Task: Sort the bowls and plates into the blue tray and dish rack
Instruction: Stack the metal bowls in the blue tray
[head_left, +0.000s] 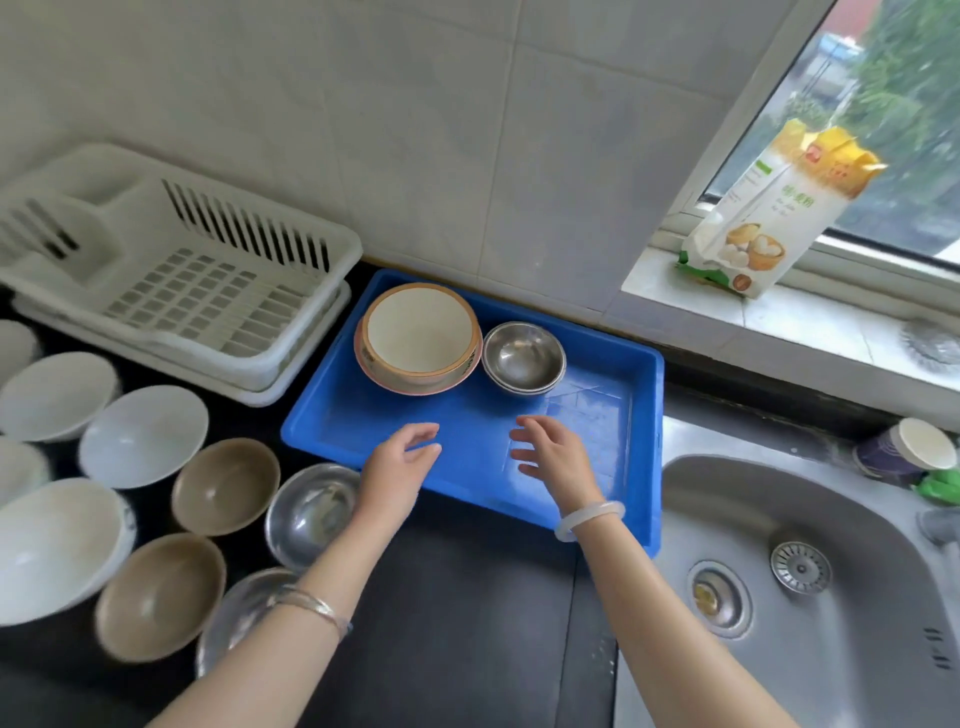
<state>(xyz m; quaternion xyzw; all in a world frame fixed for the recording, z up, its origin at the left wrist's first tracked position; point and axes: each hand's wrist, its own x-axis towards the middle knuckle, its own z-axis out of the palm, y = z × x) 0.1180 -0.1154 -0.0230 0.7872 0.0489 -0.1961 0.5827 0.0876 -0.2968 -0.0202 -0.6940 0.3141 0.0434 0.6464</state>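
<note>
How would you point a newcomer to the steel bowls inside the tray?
Find the blue tray between the white rack and the sink. Near its far edge sit two stacks; the steel bowls are the right stack, small and shiny, unlike the wide cream bowl beside it.

Both hands empty over blue tray (363, 415): left hand (400, 462), right hand (556, 457), fingers loose. Tray holds cream bowl (421, 332) on pink plate (415, 387), steel bowls (523, 358) beside it. White rack (171, 270) left of tray. Loose bowls (140, 436) on counter (467, 597), left.
</note>
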